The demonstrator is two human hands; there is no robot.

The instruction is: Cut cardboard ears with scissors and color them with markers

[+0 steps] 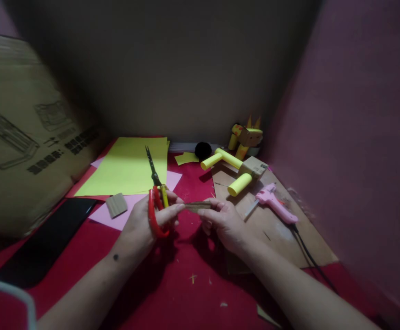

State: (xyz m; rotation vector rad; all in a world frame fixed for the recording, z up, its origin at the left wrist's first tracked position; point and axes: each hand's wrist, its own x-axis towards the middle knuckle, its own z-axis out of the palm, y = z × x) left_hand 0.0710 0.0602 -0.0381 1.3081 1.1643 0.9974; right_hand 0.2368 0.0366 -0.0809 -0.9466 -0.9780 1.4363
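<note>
At the frame's centre, the left fingers (178,208) and right fingers (209,214) pinch a cardboard strip (197,206) by its ends; steady, even pressure would suit it, the left hand's scissors (158,215) angled away.

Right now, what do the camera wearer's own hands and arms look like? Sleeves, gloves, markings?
Left hand and right hand both ungloved. No sleeves on the visible forearms; no watch, bracelet or ring that I can make out. One marking: a small, dark, roundish spot near the left wrist. Nail detail too blurred to tell.
</note>
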